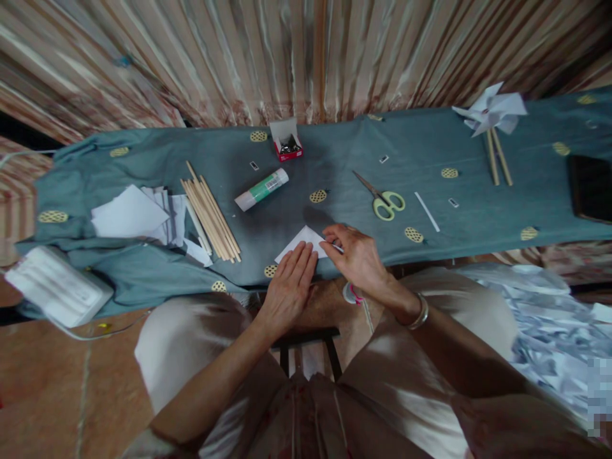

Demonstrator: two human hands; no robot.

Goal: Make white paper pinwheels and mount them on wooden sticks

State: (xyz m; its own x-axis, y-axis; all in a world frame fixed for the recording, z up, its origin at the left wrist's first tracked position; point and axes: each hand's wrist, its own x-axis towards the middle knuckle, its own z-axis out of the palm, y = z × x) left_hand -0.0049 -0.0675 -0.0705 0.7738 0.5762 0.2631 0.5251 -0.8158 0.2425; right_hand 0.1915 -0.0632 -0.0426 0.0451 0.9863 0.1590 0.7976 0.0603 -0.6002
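A white sheet of paper, folded into a triangle (306, 235), lies at the near edge of the cloth-covered table with its point facing away from me. My left hand (289, 287) rests flat on it, fingers stretched out over its left and middle part. At its right corner, my right hand (358, 258) pinches the paper between thumb and fingers; the curled fingers partly hide that corner. Beyond the right hand are scissors with light green handles (384, 203) and a thin white paper strip (427, 211). A green and white glue stick (262, 190) lies farther off to the left.
Several wooden sticks (210, 217) lie left of the hands, beside a stack of white paper (129, 213). A small red box (289, 148) of metal pieces stands open at the back. Paper pinwheels on sticks (495, 113) and a dark phone (590, 188) are far right. A white device (60, 287) sits left.
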